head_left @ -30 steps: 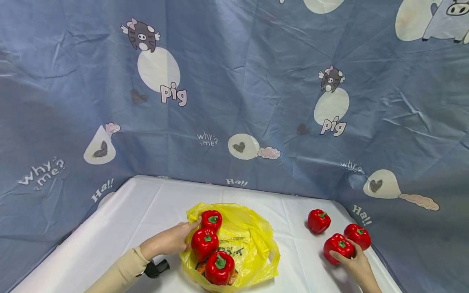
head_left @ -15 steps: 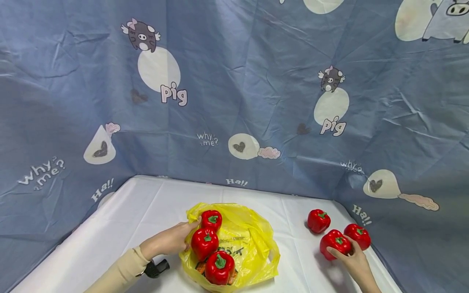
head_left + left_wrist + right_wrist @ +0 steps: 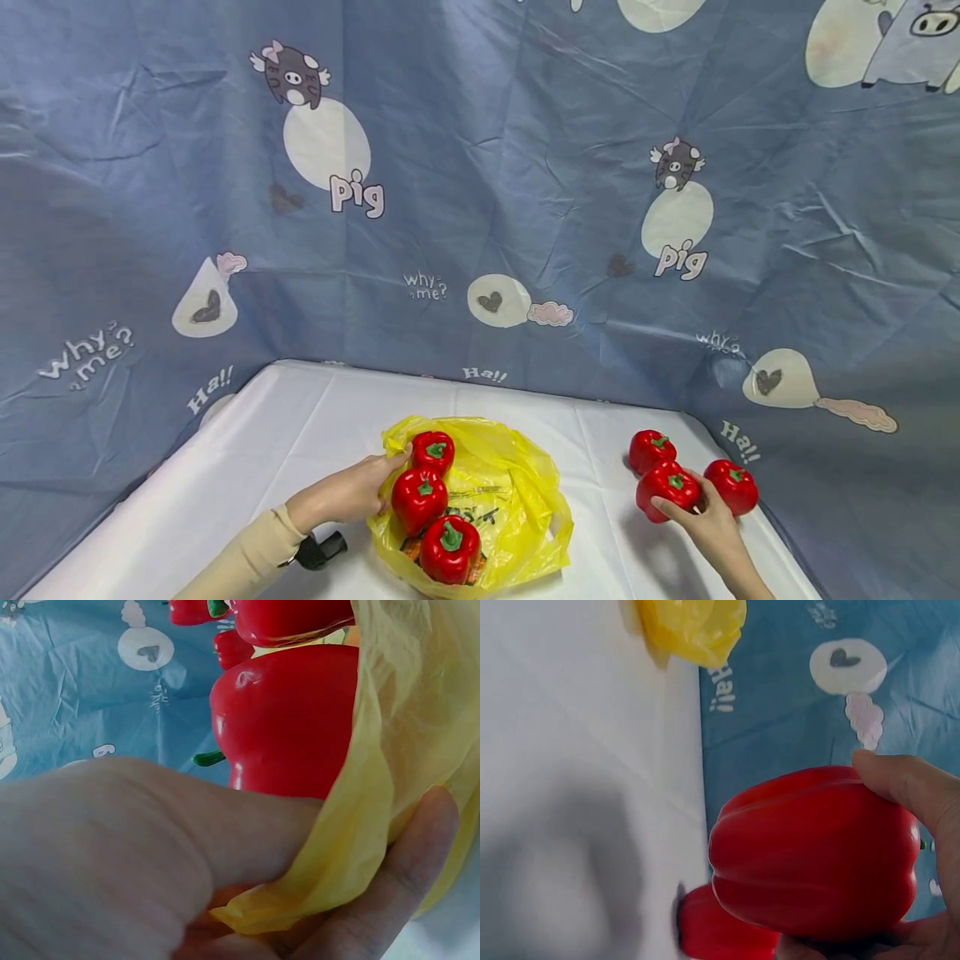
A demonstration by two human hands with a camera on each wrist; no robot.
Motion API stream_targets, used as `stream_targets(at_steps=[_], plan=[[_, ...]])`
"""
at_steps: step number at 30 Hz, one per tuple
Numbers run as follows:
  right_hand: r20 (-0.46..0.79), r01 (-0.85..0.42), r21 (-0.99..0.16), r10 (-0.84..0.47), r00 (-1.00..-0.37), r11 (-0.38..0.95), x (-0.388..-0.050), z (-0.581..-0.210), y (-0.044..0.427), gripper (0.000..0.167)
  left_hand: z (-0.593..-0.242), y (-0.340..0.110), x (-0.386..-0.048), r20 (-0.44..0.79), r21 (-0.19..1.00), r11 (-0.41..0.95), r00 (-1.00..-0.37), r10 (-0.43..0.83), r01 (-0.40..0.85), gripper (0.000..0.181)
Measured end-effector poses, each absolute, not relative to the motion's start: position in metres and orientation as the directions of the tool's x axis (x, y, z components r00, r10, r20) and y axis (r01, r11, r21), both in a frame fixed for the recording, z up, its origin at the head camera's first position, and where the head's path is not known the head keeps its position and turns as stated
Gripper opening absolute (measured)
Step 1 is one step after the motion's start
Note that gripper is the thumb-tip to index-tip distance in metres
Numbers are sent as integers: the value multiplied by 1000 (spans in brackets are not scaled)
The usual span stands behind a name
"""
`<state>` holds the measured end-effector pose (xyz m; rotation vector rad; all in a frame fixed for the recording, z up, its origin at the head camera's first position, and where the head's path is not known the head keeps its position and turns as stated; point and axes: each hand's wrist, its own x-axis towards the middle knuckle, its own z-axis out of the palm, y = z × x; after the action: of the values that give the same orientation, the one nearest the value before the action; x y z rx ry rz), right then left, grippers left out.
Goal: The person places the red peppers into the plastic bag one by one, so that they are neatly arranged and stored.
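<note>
My right hand holds a red bell pepper above the table at the right, thumb on one side and fingers on the other. In the right wrist view this pepper hangs clear of the cloth. My left hand grips the rim of an open yellow plastic bag; in the left wrist view the film runs between thumb and fingers. Inside the bag, along its left side, lie three red bell peppers, the front one, a middle one and a rear one.
Two more red bell peppers rest on the white-covered table: one behind the held pepper, another to its right. A blue cartoon-printed curtain rises behind the table and along both sides. Orange packaging shows low in the bag.
My right hand has lifted the bell pepper off the table and carried it a little to the left. The left hand and the bag have stayed in place.
</note>
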<state>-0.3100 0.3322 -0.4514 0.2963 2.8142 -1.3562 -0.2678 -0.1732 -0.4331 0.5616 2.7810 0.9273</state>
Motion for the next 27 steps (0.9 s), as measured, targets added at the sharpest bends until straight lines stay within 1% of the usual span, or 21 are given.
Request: stream_targets(at_steps=[8, 14, 20, 24, 27], plan=[[-37, 78, -809, 82, -996, 582, -307, -439, 305, 96, -434, -175, -267, -3, 592, 733, -908, 420, 337, 83], [38, -15, -811, 27, -999, 585, -309, -436, 284, 89, -432, -175, -268, -28, 603, 736, -913, 407, 309, 82], [87, -89, -842, -28, -996, 533, -310, -436, 261, 82, -432, -175, -268, -48, 591, 752, -919, 392, 290, 82], [108, -125, -858, -63, -992, 498, -311, -436, 246, 80, -432, -176, -269, -29, 596, 742, -915, 402, 307, 82], [108, -128, -863, -69, -992, 489, -312, -436, 234, 79, -432, -176, -269, -18, 594, 738, -911, 411, 321, 81]])
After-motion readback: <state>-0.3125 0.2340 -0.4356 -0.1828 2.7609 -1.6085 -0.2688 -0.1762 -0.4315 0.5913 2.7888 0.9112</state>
